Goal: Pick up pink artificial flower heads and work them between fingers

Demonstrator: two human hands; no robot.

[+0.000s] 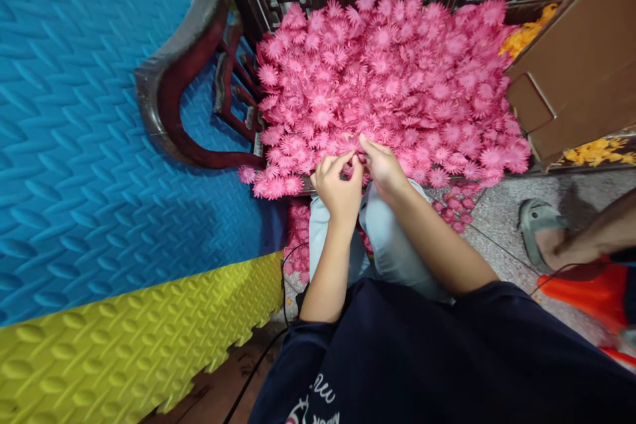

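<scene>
A large heap of pink artificial flowers (372,73) with thin pointed petals lies in front of me. At its near edge, above my knees, my two hands meet around one pink flower (350,144). My left hand (338,187) is closed in a pinch, thumb and forefinger making a ring beside the flower. My right hand (383,167) is closed too, its thumb and forefinger at the flower's right side. The fingers partly cover the flower, so its lower part and exact hold are hard to make out.
A curved dark wooden armrest (173,106) stands left, over blue foam mats (89,112) and a yellow one (139,338). At right are a cardboard box (576,53), orange pieces (599,151) and another person's foot in a sandal (536,232). More pink flowers (454,209) lie on the floor.
</scene>
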